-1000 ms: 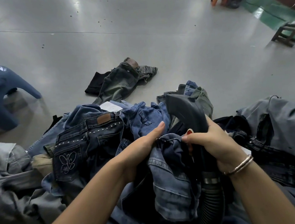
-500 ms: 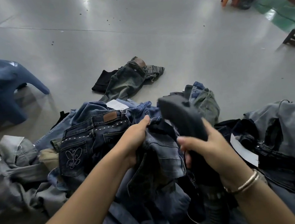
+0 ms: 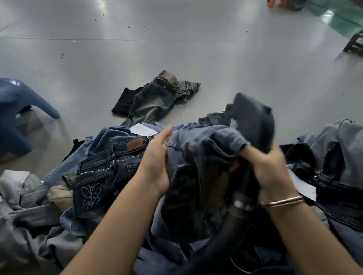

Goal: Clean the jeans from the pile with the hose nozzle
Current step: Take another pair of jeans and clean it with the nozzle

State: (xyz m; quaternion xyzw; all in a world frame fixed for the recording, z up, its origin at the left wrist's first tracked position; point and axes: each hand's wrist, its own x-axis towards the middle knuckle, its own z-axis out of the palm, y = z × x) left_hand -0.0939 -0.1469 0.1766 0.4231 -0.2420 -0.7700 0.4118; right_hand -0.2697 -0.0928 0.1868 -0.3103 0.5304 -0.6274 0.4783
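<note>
the left hand (image 3: pixel 158 161) lies against the left side of a bunched pair of blue jeans (image 3: pixel 201 144), fingers straight and pressed into the cloth, so its grip is spread flat rather than curled. the right hand (image 3: pixel 264 167) has its grip curled tight round the dark hose nozzle (image 3: pixel 254 122), pinching a fold of the same jeans against it; the nozzle's wide head pokes up above the cloth, tilted. a black ribbed hose (image 3: pixel 224 239) runs from below the right hand down toward the bottom edge. a thin bracelet (image 3: pixel 282 202) sits on the right wrist. the jeans are held up over the pile (image 3: pixel 97 184) of denim that covers the grey floor (image 3: pixel 167 39) in front of the person. one dark pair with a butterfly stitched on the pocket (image 3: pixel 90 194) lies just left of the left hand. another pair of jeans (image 3: pixel 157 97) lies alone farther out on the floor. a blue plastic stool (image 3: pixel 2 109) stands at the left edge.
</note>
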